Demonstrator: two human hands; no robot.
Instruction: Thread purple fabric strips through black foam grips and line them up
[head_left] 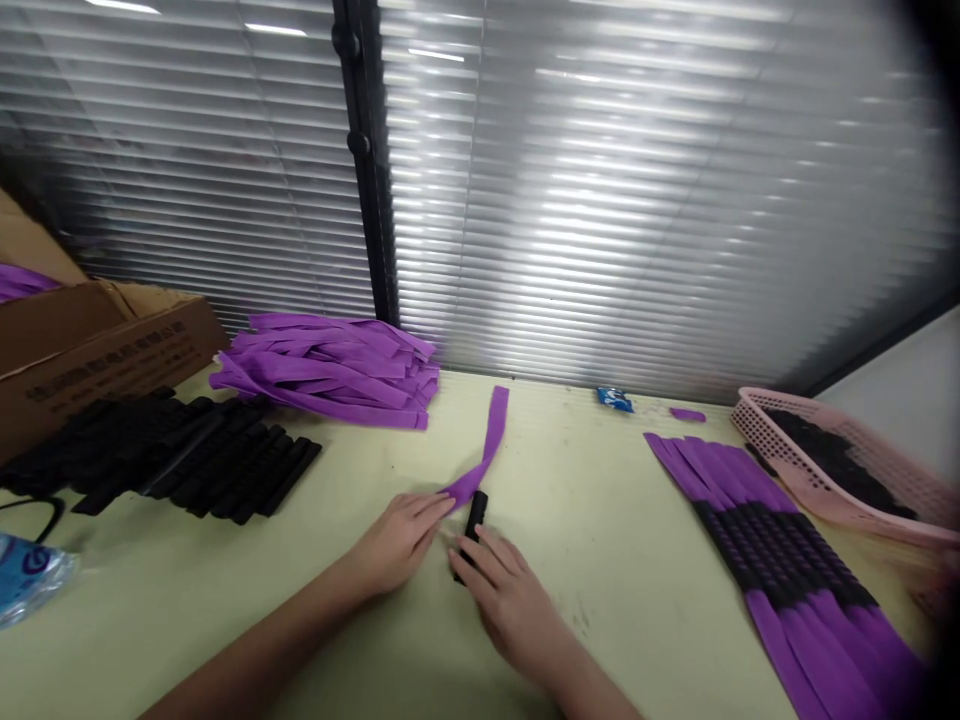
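Observation:
My left hand (pixel 401 540) has its fingers closed on the near end of a purple webbing strap (pixel 491 440). The rest of that strap runs away over the table, curving toward the window side. Just right of it, my right hand (pixel 510 605) holds a short black handle grip (pixel 477 512) against the tabletop, fingers laid across it. The grip's upper end shows; its lower part is mostly covered by the fingers. Strap and grip lie close together, and whether they touch is hard to see.
A heap of purple straps (pixel 330 368) and a pile of black grips (pixel 217 455) lie left, beside a cardboard box (pixel 112 340). Right are straps with black grips fitted (pixel 787 560), a pink basket (pixel 802 485) and a small blue packet (pixel 615 399). Blinds (pixel 600 200) stand behind.

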